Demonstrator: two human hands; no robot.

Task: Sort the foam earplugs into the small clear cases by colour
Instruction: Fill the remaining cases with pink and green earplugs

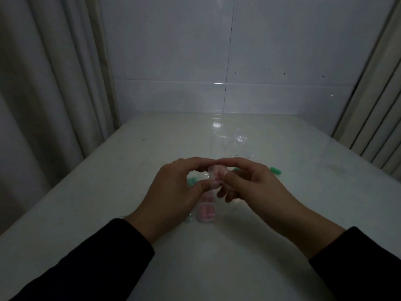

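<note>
A small clear case [217,175] with pink inside is held above the tabletop [134,161], pinched between both hands near the middle of the view. The left hand [173,192] is closed on it from the left, thumb below and forefinger over the top; the right hand [253,183] is closed on it from the right in the same way, thumb tip pressed at its near edge. The case's long axis appears to run away from the person, tilted slightly, though dimness blurs its outline. Whether its lid is open cannot be told.

Directly beneath the hands, a second case [206,211] holding pink earplugs lies on the tabletop. Green earplugs are seen to either side: a pair [191,181] just left of the left hand's fingers, and one [275,170] further out beyond the right hand. The right hand is judged nearer to that lone green plug, the left to the pair.

Both wrists are angled inward, forearms converging, dark sleeves [91,257] drawn back from the wrists. A crumpled clear bag [235,141] lies behind the hands.
</note>
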